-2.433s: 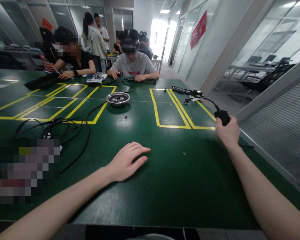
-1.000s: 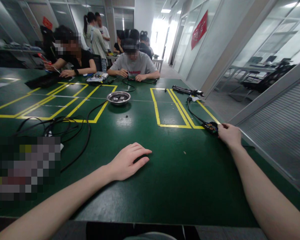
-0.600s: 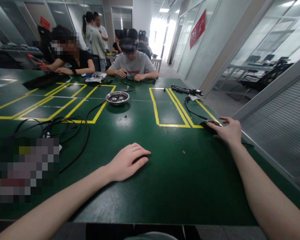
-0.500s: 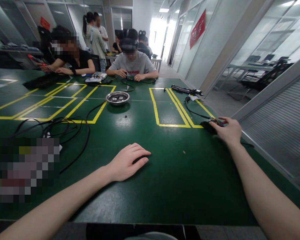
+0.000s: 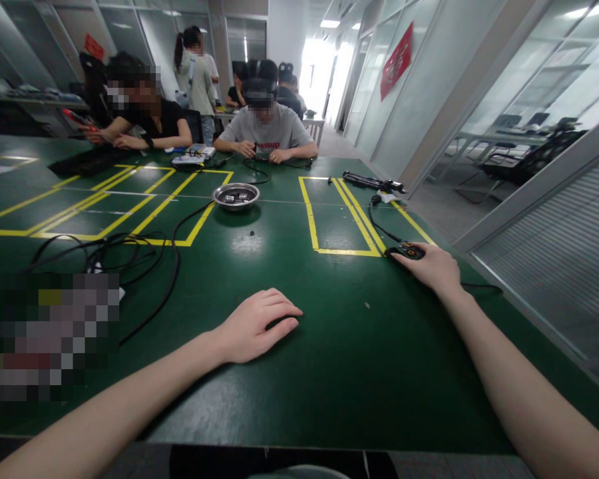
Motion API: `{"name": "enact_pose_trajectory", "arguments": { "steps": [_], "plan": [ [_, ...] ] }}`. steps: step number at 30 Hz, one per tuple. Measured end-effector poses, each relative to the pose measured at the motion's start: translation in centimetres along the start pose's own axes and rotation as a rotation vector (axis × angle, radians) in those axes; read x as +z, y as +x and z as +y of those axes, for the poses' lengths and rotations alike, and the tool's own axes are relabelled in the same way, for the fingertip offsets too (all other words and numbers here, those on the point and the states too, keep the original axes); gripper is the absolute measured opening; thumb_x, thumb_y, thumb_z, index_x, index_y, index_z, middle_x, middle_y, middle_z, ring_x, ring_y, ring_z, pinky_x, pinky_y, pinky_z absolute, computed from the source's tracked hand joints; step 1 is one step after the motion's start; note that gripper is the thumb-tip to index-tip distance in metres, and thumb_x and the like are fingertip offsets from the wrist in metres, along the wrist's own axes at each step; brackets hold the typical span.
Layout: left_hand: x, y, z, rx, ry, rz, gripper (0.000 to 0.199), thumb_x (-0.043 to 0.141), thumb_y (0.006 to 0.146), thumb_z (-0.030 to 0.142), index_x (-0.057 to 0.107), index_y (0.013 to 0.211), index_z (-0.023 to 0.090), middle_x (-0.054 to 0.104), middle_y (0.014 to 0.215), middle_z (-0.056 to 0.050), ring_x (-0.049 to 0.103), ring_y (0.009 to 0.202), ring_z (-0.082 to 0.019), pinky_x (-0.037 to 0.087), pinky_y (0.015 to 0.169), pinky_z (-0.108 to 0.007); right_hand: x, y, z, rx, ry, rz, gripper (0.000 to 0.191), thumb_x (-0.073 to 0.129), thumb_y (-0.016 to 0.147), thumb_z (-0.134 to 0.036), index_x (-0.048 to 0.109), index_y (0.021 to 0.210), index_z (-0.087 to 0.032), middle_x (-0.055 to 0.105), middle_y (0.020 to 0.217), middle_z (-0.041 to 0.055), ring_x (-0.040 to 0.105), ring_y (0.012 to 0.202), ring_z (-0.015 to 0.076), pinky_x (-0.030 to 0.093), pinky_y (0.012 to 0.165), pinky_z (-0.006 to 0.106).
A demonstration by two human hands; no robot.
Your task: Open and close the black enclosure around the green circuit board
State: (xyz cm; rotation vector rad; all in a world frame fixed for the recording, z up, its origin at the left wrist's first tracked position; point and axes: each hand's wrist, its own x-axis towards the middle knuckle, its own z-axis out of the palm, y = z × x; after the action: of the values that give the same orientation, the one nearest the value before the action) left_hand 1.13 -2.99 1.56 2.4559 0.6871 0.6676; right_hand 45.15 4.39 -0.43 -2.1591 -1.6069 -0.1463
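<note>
On the right of the green surface (image 5: 329, 386), the right hand (image 5: 435, 267) grips a black-cased circuit board (image 5: 411, 250) by its sides, thumb along the near edge — likely so its upper face is left uncovered and the cable (image 5: 372, 216) at its far end runs free. The left hand (image 5: 258, 326) rests palm down, relaxed and holding nothing, in the near middle — perhaps simply propping the arm. Farther off, a steel bowl (image 5: 235, 205) gathers small metal cylinders (image 5: 236, 198), presumably against rolling.
</note>
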Motion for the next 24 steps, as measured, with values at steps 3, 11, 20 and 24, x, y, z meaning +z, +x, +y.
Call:
{"name": "enact_pose_trajectory", "arguments": {
  "steps": [3, 11, 20, 24],
  "plan": [
    [0.0, 0.1, 0.1, -0.004, 0.002, 0.004, 0.030, 0.047, 0.108, 0.033, 0.072, 0.117, 0.020, 0.076, 0.112, -0.008, 0.067, 0.107, -0.022, 0.054, 0.097, -0.039, 0.6, -1.2, -3.3, -0.087, 0.057, -0.057, 0.062, 0.072, 0.078, -0.064, 0.075, 0.117, -0.016, 0.076, 0.114, 0.0172, 0.071, 0.103, 0.0384, 0.058, 0.079, 0.045],
    [-0.3, 0.1, 0.0, -0.015, 0.048, 0.088, 0.030, 0.049, 0.107, 0.034, 0.067, 0.126, 0.020, 0.074, 0.120, -0.010, 0.066, 0.112, -0.024, 0.054, 0.099, -0.043, 0.2, -7.9, -13.4, -0.732, 0.442, -0.365, 0.056, 0.086, 0.076, -0.045, 0.070, 0.124, -0.021, 0.074, 0.116, 0.0089, 0.072, 0.104, 0.0281, 0.058, 0.092, 0.041],
    [-0.2, 0.2, 0.3, -0.029, 0.142, 0.056, 0.038, 0.078, 0.085, 0.046, 0.067, 0.110, 0.020, 0.075, 0.104, -0.007, 0.067, 0.095, -0.025, 0.050, 0.085, -0.040, -1.2, -11.9, -16.1, -1.065, 0.604, -0.601, 0.065, 0.091, 0.072, -0.049, 0.070, 0.126, -0.020, 0.070, 0.114, 0.0087, 0.072, 0.098, 0.0233, 0.058, 0.086, 0.033],
    [0.0, 0.2, 0.3, -0.070, 0.222, 0.014, 0.051, 0.083, 0.080, 0.041, 0.064, 0.123, 0.019, 0.075, 0.109, -0.008, 0.064, 0.104, -0.028, 0.050, 0.089, -0.042, -1.3, -11.5, -15.8, -1.036, 0.683, -0.538, 0.046, 0.083, 0.082, -0.040, 0.070, 0.122, -0.021, 0.069, 0.112, 0.0085, 0.070, 0.094, 0.0207, 0.057, 0.084, 0.032]
  ]
}}
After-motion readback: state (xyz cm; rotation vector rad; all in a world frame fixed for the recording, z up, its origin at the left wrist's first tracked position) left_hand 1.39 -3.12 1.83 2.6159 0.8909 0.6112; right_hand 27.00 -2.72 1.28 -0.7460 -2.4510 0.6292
